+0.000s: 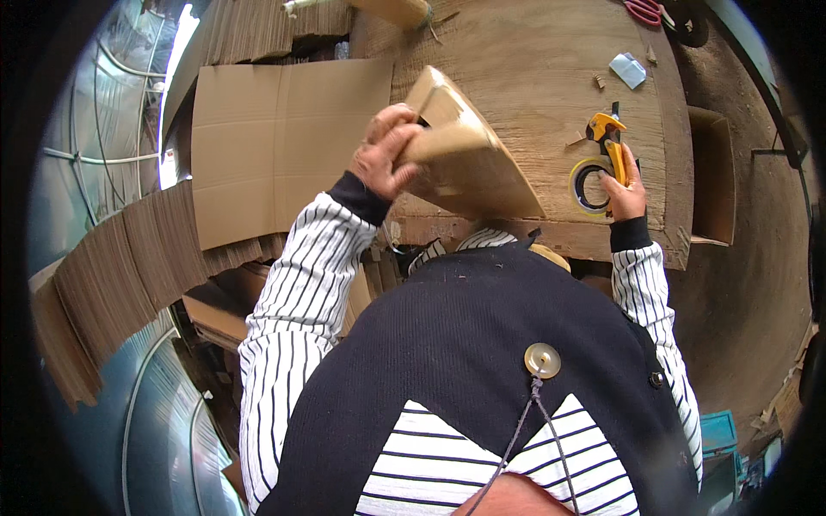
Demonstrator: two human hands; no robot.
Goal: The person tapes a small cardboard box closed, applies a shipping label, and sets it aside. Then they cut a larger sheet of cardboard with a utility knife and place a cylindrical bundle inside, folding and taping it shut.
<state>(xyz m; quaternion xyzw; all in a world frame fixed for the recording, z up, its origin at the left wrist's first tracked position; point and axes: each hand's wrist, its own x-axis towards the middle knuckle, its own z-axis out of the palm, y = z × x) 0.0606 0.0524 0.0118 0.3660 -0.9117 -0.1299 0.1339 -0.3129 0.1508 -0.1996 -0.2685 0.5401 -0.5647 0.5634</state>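
Note:
My left hand [387, 153] grips the near edge of a folded brown cardboard box [469, 159], tilted up off the wooden table [533, 60]. My right hand [625, 191] holds a yellow tape dispenser [609, 142] with a roll of pale tape [590, 185], resting on the table to the right of the box.
A flat cardboard sheet [275, 146] lies left of the table. Stacks of flattened cardboard [112, 284] stand lower left and at the top. Red-handled scissors [644, 10] and a small white packet [628, 69] lie at the table's far right. An open cardboard box [712, 176] stands beside the table's right edge.

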